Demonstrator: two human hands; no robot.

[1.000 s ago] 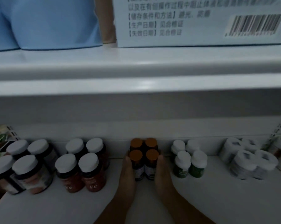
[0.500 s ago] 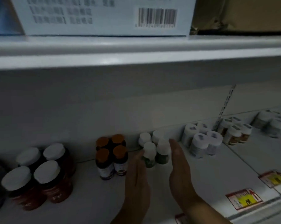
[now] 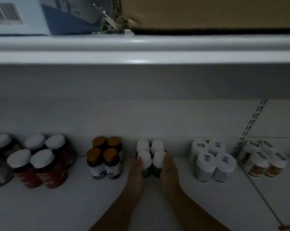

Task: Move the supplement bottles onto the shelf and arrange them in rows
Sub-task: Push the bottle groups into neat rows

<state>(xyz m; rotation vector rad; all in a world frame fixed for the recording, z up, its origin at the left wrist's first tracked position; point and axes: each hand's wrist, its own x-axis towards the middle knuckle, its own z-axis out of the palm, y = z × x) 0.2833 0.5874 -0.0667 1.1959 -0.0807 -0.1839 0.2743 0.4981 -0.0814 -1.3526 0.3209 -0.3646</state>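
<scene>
1. right now both hands flank the green bottles [image 3: 150, 157], a two-by-two block with white caps at the back of the lower shelf [image 3: 57, 205]; left hand [image 3: 136, 170] lies flat against the block's left side, right hand [image 3: 169, 169] against its right side, palms pressed inward on the bottles with fingers straight, not curled around any single one.
2. risk: squeezing unevenly could twist the block, so the front pair slides off line from the back pair.
3. risk: the bottles look tall and narrow; a push high near the caps could tip a front one forward.
4. risk: the left hand sits near the orange-cap bottles [image 3: 105, 160]; a wide elbow or wrist sweep could knock them. the white wrapped bottles [image 3: 213, 160] on the right stand further off, lower risk.
5. risk: dim light makes row alignment hard to judge.
6. writing: bottle labels are too dark and blurred to read; no brand legible.
7. upper shelf: pale box [image 3: 15, 15] shows a barcode, blue box [image 3: 71, 14] beside it shows what looks like "50"; brown carton [image 3: 207, 12] has no readable print.
</scene>
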